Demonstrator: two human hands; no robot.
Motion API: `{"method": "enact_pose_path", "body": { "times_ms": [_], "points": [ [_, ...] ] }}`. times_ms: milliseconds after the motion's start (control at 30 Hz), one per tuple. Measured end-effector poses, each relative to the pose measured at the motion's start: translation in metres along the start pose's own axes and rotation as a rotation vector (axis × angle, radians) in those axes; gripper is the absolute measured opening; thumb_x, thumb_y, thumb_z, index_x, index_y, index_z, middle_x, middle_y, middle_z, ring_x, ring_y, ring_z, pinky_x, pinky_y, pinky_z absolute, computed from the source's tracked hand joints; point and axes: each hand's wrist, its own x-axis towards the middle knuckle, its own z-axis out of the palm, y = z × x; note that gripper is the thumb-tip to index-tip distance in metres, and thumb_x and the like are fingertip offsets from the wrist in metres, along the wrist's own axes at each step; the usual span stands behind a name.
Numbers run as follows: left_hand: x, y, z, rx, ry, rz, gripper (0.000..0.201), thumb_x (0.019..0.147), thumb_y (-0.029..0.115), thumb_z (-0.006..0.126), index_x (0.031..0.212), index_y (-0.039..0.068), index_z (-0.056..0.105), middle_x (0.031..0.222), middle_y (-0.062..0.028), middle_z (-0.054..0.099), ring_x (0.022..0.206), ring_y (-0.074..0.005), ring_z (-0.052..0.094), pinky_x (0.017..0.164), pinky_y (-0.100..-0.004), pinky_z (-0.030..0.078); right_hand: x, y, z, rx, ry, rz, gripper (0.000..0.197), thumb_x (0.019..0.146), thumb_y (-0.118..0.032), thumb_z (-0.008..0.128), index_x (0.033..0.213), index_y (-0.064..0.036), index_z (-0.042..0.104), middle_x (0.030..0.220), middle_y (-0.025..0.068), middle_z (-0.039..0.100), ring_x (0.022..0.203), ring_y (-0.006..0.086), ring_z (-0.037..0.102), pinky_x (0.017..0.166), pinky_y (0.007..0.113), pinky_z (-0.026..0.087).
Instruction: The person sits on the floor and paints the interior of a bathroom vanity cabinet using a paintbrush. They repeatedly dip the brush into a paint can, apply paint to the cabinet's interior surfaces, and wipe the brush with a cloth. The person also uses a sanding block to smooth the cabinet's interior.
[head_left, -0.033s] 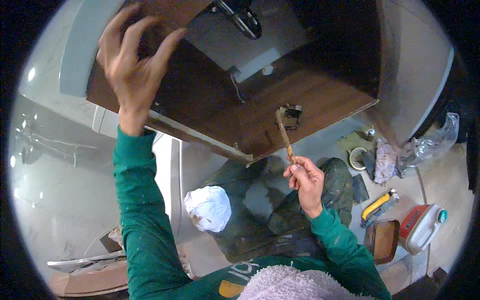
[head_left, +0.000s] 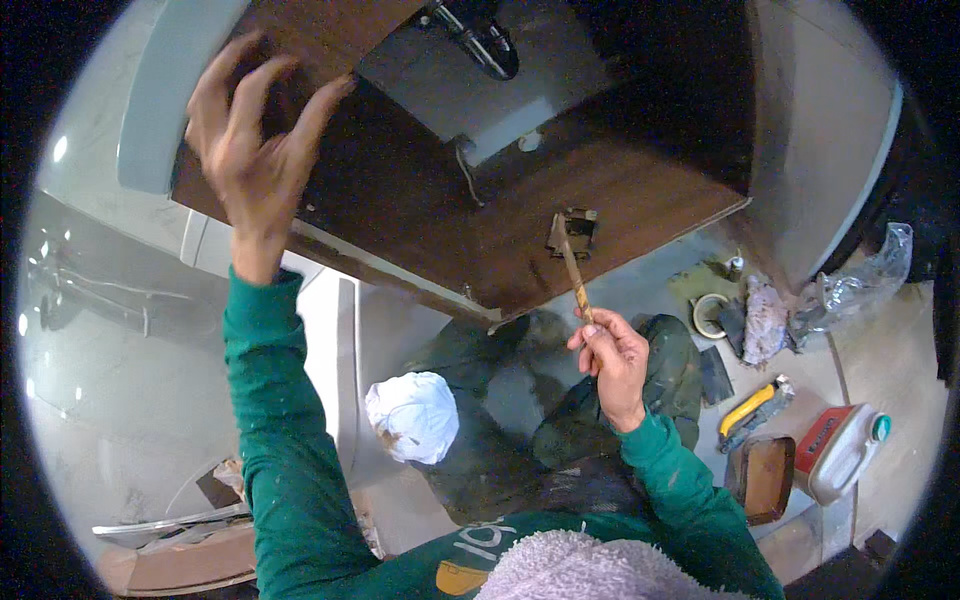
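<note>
Stick (head_left: pixel 575 270) at hole (head_left: pixel 580 238), white bundle (head_left: pixel 413 416), jug (head_left: pixel 836 464) beside tray (head_left: pixel 769 475)

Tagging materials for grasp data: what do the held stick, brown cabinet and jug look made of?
Stick in the right hand: probably matte wood, from its dull tan colour; too blurry to be sure.
Brown cabinet: likely laminate board, low sheen, from its faint streaks; solid wood possible.
Jug: likely moulded plastic, from its built-in handle.

Left hand (head_left: pixel 245 165): up high, fingers (head_left: pixel 258 95) spread, kinda hooked
Right hand (head_left: pixel 615 358): lower down, in a thumb-and-finger pinch
Right forearm (head_left: pixel 685 480): angled inward
</note>
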Motion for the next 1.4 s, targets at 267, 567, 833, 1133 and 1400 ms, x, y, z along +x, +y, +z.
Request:
{"method": "enact_pose_path", "body": {
  "times_ms": [267,567,833,1133,1400],
  "points": [
    [-0.113,0.087,-0.103,-0.649,-0.425,-0.67,0.031,0.081,0.007,0.078,0.111,0.0,0.071,0.117,-0.015,0.069,0.111,-0.0275,0.064,0.097,-0.037,0.049,-0.021,-0.013,0.031,0.205,-0.2,-0.124,0.042,0.096,-0.011,0.057,0.137,-0.0045,0.05,0.081,0.0076,0.071,0.051,0.0062,0.05,0.048,0.021,0.041],
    [-0.188,0.216,-0.127,-1.395,-0.748,-1.315,0.037,0.086,0.01,0.074,0.12,-0.004,0.067,0.118,-0.0157,0.069,0.111,-0.0253,0.066,0.1,-0.0373,0.049,-0.078,0.01,0.004,0.139,-0.054,0.004,0.027,0.096,-0.012,0.062,0.121,-0.0029,0.06,0.085,0.0091,0.071,0.054,0.0066,0.053,0.048,0.021,0.04],
    [-0.23,0.193,-0.119,-1.364,-0.817,-1.458,0.029,0.09,0.0,0.069,0.118,-0.004,0.067,0.116,-0.0163,0.069,0.104,-0.0248,0.068,0.093,-0.0362,0.054,-0.13,-0.034,-0.156,-0.458,0.595,-0.092,0.026,0.097,-0.01,0.06,0.12,-0.0026,0.067,0.088,0.0038,0.07,0.061,0.0046,0.053,0.052,0.021,0.042],
    [-0.248,0.2,-0.108,-1.428,-0.91,-1.393,0.026,0.093,0.003,0.069,0.118,-0.005,0.067,0.114,-0.0151,0.07,0.102,-0.0215,0.069,0.093,-0.0328,0.054,-0.236,-0.027,-0.256,-0.82,0.92,-0.021,0.024,0.098,-0.011,0.06,0.117,0.001,0.068,0.083,0.0036,0.067,0.066,0.0075,0.056,0.06,0.023,0.045],
    [-0.236,0.217,-0.102,-1.447,-0.981,-1.348,0.023,0.093,0.002,0.069,0.115,-0.003,0.068,0.111,-0.0111,0.071,0.099,-0.0166,0.068,0.089,-0.0274,0.053,-0.237,0.027,-0.295,-1.257,1.059,0.103,0.03,0.092,-0.023,0.064,0.113,-0.0035,0.071,0.092,0.0217,0.073,0.081,0.0304,0.07,0.076,0.04,0.054]
  ]
}}
